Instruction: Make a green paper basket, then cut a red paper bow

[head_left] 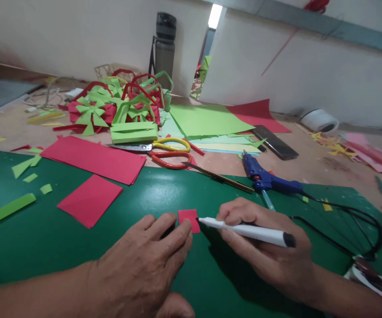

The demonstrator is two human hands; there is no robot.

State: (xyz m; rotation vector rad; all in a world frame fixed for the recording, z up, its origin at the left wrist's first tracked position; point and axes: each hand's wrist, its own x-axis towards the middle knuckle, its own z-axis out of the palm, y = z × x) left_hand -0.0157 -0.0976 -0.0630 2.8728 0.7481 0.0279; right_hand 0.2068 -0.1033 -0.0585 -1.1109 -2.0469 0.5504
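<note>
In the head view, a small red paper square (191, 216) lies on the green cutting mat (151, 194). My left hand (154, 247) holds the square down, its bent fingertips resting on the lower left part. My right hand (265, 240) grips a white marker (253, 231) with a black end, like a pen. The marker's black tip is at the square's right edge; whether it touches the paper I cannot tell. Left of the hands lie a stack of larger red squares (90, 199) and a stack of red paper strips (94, 159).
Scissors (171, 154), a thin craft knife or pen (224, 177) and a blue glue gun (265, 174) lie beyond my hands. Green and red paper baskets (114, 106) are piled at the back left, before a bottle (165, 48). A phone (275, 142) rests at the right.
</note>
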